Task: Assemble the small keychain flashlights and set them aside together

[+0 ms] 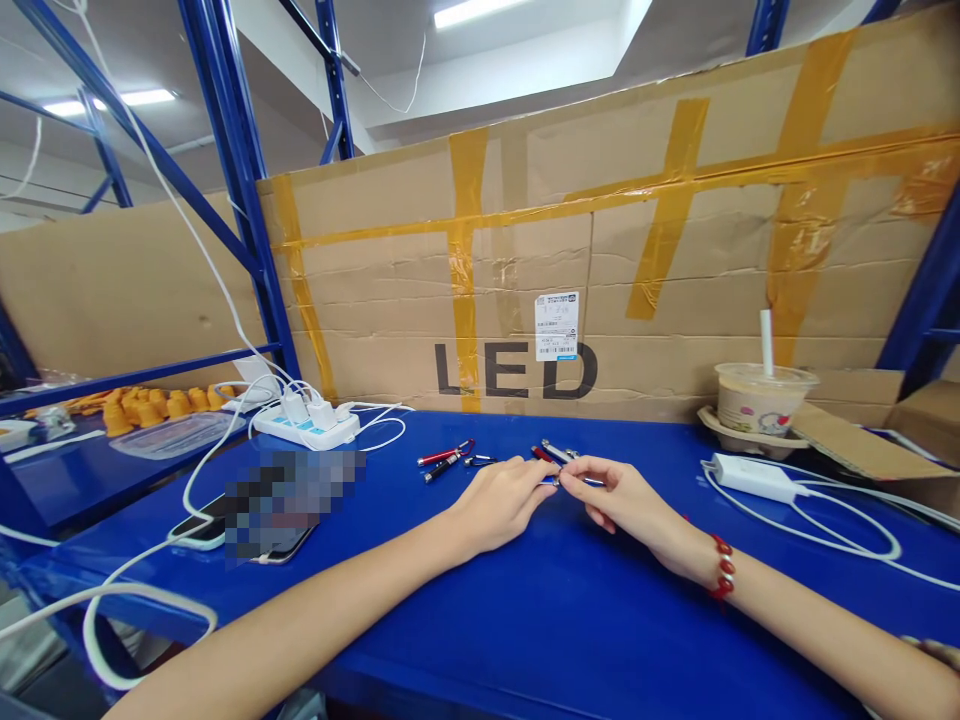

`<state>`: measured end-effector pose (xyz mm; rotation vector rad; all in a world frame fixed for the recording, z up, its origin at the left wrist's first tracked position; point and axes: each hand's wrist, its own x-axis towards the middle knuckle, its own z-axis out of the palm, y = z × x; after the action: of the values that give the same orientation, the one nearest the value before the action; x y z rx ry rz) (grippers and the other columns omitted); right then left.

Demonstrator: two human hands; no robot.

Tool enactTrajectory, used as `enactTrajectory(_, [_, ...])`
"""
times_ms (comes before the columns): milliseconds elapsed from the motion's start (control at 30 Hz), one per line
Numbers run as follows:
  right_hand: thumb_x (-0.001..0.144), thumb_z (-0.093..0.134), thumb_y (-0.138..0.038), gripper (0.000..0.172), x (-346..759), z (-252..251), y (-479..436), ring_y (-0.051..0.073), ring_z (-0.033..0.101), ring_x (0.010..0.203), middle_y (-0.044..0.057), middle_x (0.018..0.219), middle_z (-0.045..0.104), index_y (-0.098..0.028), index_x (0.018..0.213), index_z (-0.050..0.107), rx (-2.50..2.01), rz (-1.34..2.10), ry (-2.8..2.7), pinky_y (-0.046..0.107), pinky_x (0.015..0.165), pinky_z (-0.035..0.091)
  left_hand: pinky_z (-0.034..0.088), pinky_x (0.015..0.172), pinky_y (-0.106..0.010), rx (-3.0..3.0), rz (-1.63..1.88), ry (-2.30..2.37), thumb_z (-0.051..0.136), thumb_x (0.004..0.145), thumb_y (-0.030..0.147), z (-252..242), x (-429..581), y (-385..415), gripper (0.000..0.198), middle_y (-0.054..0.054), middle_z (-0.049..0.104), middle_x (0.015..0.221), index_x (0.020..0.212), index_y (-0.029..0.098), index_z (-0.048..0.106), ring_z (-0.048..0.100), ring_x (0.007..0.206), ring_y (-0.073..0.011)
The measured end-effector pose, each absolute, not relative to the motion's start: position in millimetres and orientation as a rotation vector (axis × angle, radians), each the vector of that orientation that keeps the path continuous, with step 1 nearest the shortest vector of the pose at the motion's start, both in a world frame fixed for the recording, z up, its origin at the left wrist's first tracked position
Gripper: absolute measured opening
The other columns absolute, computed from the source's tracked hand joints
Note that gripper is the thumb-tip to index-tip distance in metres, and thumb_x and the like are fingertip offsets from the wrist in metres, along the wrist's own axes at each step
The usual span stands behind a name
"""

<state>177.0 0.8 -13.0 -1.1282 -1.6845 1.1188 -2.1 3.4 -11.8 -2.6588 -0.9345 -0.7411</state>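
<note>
Head view. Blue metal counter [570, 600] runs left to right, backed on the far side by a taped cardboard wall [675, 260] printed "LED". Blue rack uprights [240, 180] stand far left.

Both forearms reach in from the near edge and meet mid-counter. The left hand [499, 500] and right hand [619, 500] almost touch at the tips. Between them is a small silver pen light [553, 481], held just above the counter surface. Left fingers [541, 482] are pressed together, pinching its left end; the right thumb and forefinger pinch its right end, with the remaining fingers loosely curled. A red bead bracelet [723, 567] sits on the right wrist.

Just beyond the hands lie loose pen lights: a red one [444, 456], a black one [442, 468], and a cluster [553, 451] touching each other.

Far left is a white power strip [306, 425] with plugs, its white cables [150, 600] trailing toward the near left edge. A phone [199, 528] lies near left.

Far right is a lidded drink cup [761, 400] with a straw, upright in a paper holder. A white charger [754, 477] sits just nearer, with its cord looping right.

Orange pieces [150, 405] sit on the left shelf, too small to identify.
</note>
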Motion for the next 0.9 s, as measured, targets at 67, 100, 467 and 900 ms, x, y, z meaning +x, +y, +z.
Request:
enactTrajectory(67, [0.064, 0.058, -0.059, 0.050, 177.4, -14.0, 2.2, 0.004, 0.034, 0.036, -0.006, 0.044, 0.042, -0.013, 0.085, 0.055, -1.119, 1.124, -1.699, 0.018, 0.037, 0.026, 0.043, 0.072, -0.028, -2.636, -0.736, -0.933, 0.029, 0.091, 0.028, -11.5, -1.5, 3.8, 0.024, -0.004, 0.061, 0.094, 0.101, 0.016, 0.048, 0.055, 0.081, -0.0168])
enactTrajectory(100, [0.064, 0.058, -0.059, 0.050, 177.7, -14.2, 2.7, 0.004, 0.035, 0.036, -0.006, 0.044, 0.042, -0.013, 0.084, 0.055, -1.113, 1.128, -1.705, 0.018, 0.037, 0.026, 0.043, 0.071, -0.028, -2.624, -0.730, -0.940, 0.029, 0.092, 0.028, -11.3, -1.2, 3.7, 0.024, -0.004, 0.061, 0.094, 0.102, 0.016, 0.048, 0.055, 0.081, -0.0170])
enactTrajectory(467, [0.070, 0.058, -0.051, 0.041, 176.8, -11.3, 0.3, 0.001, 0.040, 0.036, 0.001, 0.071, 0.056, -0.013, 0.083, 0.054, -1.023, 1.203, -1.698, 0.016, 0.034, 0.031, 0.041, 0.067, -0.027, -2.632, -0.637, -1.029, 0.026, 0.092, 0.030, -10.6, 0.3, 3.6, 0.027, -0.002, 0.061, 0.085, 0.092, 0.017, 0.049, 0.055, 0.074, -0.0157])
enactTrajectory(900, [0.067, 0.060, -0.053, 0.045, 175.5, -10.2, -1.3, 0.001, 0.041, 0.036, 0.001, 0.073, 0.057, -0.013, 0.085, 0.055, -1.055, 1.215, -1.637, 0.015, 0.033, 0.034, 0.039, 0.064, -0.027, -2.621, -0.644, -1.072, 0.025, 0.093, 0.031, -8.5, 1.4, 2.4, 0.028, -0.001, 0.062, 0.084, 0.100, 0.020, 0.049, 0.056, 0.073, -0.0155])
